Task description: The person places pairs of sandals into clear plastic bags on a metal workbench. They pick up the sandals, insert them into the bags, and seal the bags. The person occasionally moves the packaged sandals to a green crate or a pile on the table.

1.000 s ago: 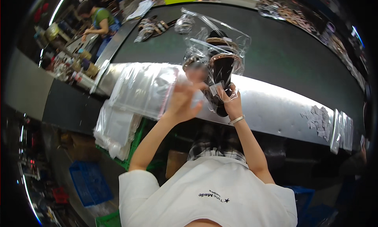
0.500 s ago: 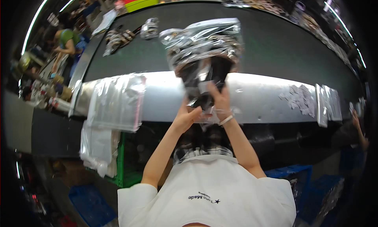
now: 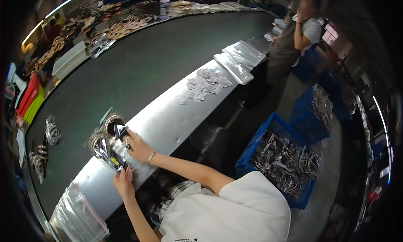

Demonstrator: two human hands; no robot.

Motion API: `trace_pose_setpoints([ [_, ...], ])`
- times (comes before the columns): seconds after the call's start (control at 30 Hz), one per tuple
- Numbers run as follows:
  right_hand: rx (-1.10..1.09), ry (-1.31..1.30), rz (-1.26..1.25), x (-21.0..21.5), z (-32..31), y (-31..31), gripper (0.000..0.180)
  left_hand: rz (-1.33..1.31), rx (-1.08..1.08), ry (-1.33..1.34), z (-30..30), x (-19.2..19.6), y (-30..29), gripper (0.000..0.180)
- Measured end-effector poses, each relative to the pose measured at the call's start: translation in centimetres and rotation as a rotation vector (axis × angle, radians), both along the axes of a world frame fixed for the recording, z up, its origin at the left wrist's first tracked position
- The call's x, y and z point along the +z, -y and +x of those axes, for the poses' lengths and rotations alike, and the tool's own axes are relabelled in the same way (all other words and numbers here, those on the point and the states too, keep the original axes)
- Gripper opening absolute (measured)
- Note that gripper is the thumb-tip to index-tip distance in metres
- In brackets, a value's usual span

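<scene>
A pair of sandals in a clear plastic bag (image 3: 104,144) lies at the edge between the dark table surface and the metal strip. My left hand (image 3: 124,182) grips the near end of the bag with its fingers closed. On the right side of the bag, my right hand (image 3: 140,149) has its fingers bent against the plastic, with a bracelet on the wrist. Its fingertips are partly lost in the shine. Flat clear bags (image 3: 79,214) are stacked on the metal strip (image 3: 157,120) at the near left.
Small whitish packets (image 3: 206,83) and more clear bags (image 3: 240,59) lie farther along the strip. Bagged sandals (image 3: 52,131) sit on the dark table (image 3: 138,66) at left. A blue crate (image 3: 241,158) of wrapped goods stands right; a person (image 3: 289,40) stands at far right.
The view has swung to the right, bringing the crates and the standing person into sight. The bagged sandals are lower and turned, with both hands still on the bag.
</scene>
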State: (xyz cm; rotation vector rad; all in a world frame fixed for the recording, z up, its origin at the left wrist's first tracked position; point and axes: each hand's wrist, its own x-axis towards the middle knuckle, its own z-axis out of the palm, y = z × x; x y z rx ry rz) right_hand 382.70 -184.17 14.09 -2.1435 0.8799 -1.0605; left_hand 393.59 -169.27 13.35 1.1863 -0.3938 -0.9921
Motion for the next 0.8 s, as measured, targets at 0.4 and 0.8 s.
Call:
trace_pose_setpoints([
  [0.4,0.500,-0.308,-0.319,0.6,2.2,-10.8,0.012,0.254,0.001,0.088,-1.0,4.4,-6.9,0.029],
  [0.8,0.618,-1.581,-0.102,-3.9,-28.4,-1.5,0.021,0.279,0.020,0.244,1.0,3.5,-12.0,0.031],
])
